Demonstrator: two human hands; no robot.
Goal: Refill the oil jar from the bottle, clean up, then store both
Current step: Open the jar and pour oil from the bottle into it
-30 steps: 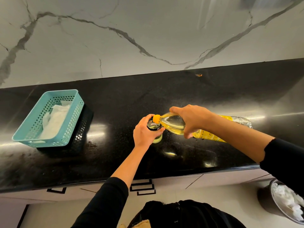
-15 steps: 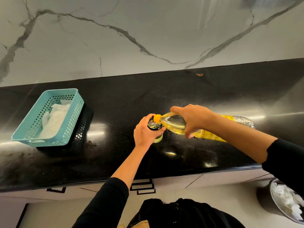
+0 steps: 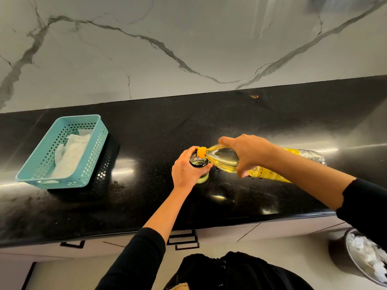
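Left hand [image 3: 185, 171] wraps the oil jar [image 3: 200, 168] standing mid black tabletop [image 3: 146, 206]. Right hand [image 3: 248, 154] grips the tilted bottle [image 3: 225, 160], yellow neck over the jar mouth, thin oil stream falling in. Teal basket [image 3: 62, 152] with white cloth sits far left. Bin [image 3: 364, 258] on floor, lower right.

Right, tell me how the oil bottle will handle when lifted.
Probably lightish: the bottle looks only partly full, its far end clear. Likely thin, squashy plastic; squeezing may spurt oil. Possibly slippery near the neck, pouring into the jar.
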